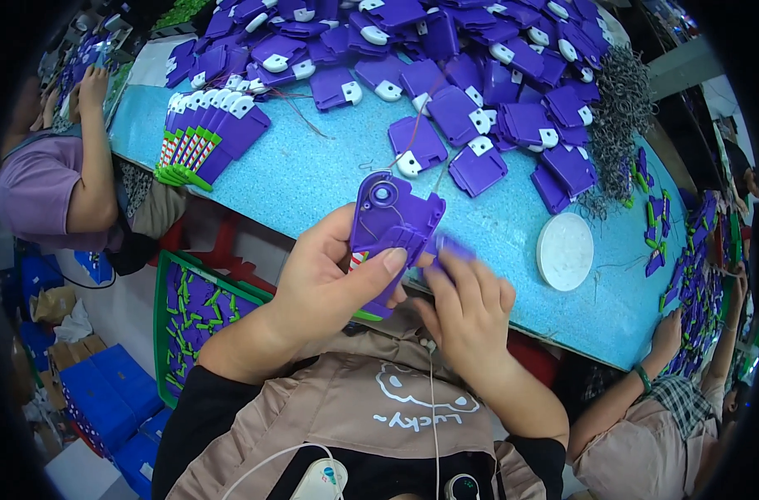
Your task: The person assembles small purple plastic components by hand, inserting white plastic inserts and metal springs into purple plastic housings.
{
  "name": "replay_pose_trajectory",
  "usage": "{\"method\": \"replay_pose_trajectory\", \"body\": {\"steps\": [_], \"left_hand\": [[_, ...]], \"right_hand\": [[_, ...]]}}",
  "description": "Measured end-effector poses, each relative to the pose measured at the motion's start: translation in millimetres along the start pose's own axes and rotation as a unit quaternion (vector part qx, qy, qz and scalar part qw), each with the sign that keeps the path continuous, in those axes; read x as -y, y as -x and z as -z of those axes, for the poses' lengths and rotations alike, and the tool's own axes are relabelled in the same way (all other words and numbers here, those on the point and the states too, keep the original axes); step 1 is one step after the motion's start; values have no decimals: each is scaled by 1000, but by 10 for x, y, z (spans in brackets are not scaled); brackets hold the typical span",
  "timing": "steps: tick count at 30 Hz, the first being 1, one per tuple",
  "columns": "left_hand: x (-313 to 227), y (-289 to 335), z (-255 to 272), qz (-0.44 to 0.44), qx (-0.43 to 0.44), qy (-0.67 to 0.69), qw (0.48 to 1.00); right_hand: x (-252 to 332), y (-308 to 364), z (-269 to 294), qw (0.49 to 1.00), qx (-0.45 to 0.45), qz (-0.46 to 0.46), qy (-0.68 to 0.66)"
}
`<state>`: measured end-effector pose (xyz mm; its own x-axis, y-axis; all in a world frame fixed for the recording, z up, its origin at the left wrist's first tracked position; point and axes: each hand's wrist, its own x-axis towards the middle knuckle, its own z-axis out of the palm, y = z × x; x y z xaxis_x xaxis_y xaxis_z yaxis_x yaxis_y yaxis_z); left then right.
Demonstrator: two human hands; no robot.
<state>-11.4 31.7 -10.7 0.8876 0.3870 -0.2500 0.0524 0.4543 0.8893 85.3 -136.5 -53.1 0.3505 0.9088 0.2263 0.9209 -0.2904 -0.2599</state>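
Observation:
My left hand (325,271) is closed round a purple plastic half-shell (375,218), its thumb pressed on the inner side. A thin metal wire spring (381,194) lies round the post at the shell's upper end. Red-white stripes and a green end show lower on the shell, partly behind the fingers. My right hand (473,312) pinches a small purple plastic piece (453,248) at the shell's right edge. Motion blurs that piece, and its full shape cannot be made out.
Purple shells with white corners (459,112) heap across the blue table (338,167). Striped, green-ended pieces (204,137) fan out at left. Wire springs (621,117) pile at right, beyond a white dish (565,252). A green crate (160,333) holds purple-green parts. Co-workers sit both sides.

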Motion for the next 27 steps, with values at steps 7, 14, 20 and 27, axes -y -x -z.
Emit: {"method": "replay_pose_trajectory", "body": {"steps": [7,14,20,27], "left_hand": [[119,-25,-62,35,127,-78,988],[295,14,-243,-138,210,-202,947],[203,14,-229,-133,188,-219,948],[146,35,-177,-93,196,-222,951]], "right_hand": [[-179,54,433,812,-130,-241,-515],[-115,-116,332,855,-239,-124,-443],[-92,-82,273,849,-246,-119,-452],[-73,-37,350,864,-153,-118,-465]]}}
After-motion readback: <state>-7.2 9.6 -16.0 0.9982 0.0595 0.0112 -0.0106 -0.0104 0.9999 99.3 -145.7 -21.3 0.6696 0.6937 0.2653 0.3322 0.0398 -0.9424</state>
